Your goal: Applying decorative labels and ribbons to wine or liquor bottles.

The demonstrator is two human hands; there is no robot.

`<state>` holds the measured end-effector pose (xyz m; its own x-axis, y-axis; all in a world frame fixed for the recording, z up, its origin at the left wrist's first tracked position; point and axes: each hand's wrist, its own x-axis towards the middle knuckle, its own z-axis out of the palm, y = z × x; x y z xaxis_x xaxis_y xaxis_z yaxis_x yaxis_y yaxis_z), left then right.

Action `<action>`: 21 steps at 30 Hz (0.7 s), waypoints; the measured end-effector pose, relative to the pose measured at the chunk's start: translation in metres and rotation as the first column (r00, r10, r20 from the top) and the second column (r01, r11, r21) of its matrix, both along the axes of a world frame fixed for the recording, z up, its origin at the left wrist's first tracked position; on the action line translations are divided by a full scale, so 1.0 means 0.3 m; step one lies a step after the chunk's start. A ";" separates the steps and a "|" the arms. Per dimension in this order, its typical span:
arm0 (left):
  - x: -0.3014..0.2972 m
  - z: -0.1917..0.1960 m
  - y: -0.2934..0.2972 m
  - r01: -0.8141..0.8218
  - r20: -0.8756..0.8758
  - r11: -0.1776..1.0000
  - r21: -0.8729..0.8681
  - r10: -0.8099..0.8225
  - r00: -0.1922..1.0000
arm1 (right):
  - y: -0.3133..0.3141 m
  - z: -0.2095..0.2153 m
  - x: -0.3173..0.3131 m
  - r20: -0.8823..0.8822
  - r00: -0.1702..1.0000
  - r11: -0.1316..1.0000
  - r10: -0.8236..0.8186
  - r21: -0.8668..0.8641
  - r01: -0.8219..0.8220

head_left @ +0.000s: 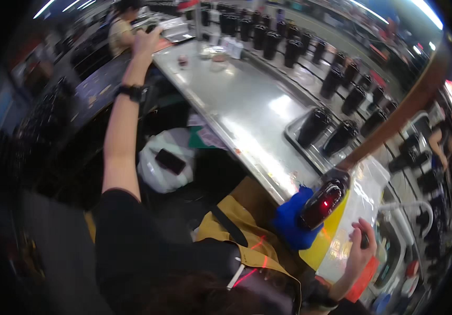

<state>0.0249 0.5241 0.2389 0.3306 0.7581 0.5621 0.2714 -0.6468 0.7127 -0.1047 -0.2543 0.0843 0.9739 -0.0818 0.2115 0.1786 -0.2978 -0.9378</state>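
My left hand [147, 43] is stretched far out to the upper left, past the end of the steel table. Its fingers are curled, with a small dark thing at them that is too blurred to name. A dark watch [134, 93] is on that wrist. At the lower right, my right hand [361, 248] is half closed, and something small and dark shows between its fingers. Left of it, a glossy dark rounded thing [325, 203] with a red light spot rests against a bunched blue cloth or glove [295, 219]. A long brown shaft-like shape [399, 123] runs up from it.
The steel table [236, 102] crosses the middle, with a metal tray [302, 142] of dark glossy vessels on it. Rows of similar vessels [291, 52] stand behind. A white bag [165, 168] bears a dark phone-like slab [170, 161]. Another person [123, 29] is at the far left.
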 end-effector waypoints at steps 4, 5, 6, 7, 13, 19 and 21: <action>0.020 -0.273 -0.430 0.697 0.268 0.714 -0.059 -0.661 0.700 | 0.092 -0.092 0.022 -0.098 0.995 0.998 0.002 -0.062 -0.008; -0.039 -0.332 -0.628 0.760 0.354 0.606 -0.234 -0.675 0.647 | 0.136 -0.072 0.022 -0.088 0.996 0.986 -0.026 -0.168 0.011; -0.085 -0.395 -0.790 0.793 0.145 0.531 -0.300 -0.796 0.588 | 0.166 -0.077 0.001 0.030 0.998 0.964 -0.049 -0.258 0.055; -0.141 -0.460 -0.947 0.850 0.133 0.422 -0.314 -0.867 0.480 | 0.179 -0.100 -0.009 0.027 0.999 0.955 -0.041 -0.294 0.047; -0.133 -0.755 -1.541 0.693 0.359 -0.204 -0.691 -0.929 0.085 | 0.254 -0.137 -0.076 0.032 0.999 0.853 -0.041 -0.520 0.052; -0.050 -0.814 -1.781 0.660 0.463 -0.331 -0.674 -0.886 0.029 | 0.330 -0.218 -0.043 -0.071 0.995 0.893 -0.067 -0.450 0.028; -0.055 -0.795 -1.815 0.722 0.317 -0.218 -0.656 -0.948 0.001 | 0.311 -0.230 -0.042 -0.059 0.994 0.889 -0.096 -0.454 0.059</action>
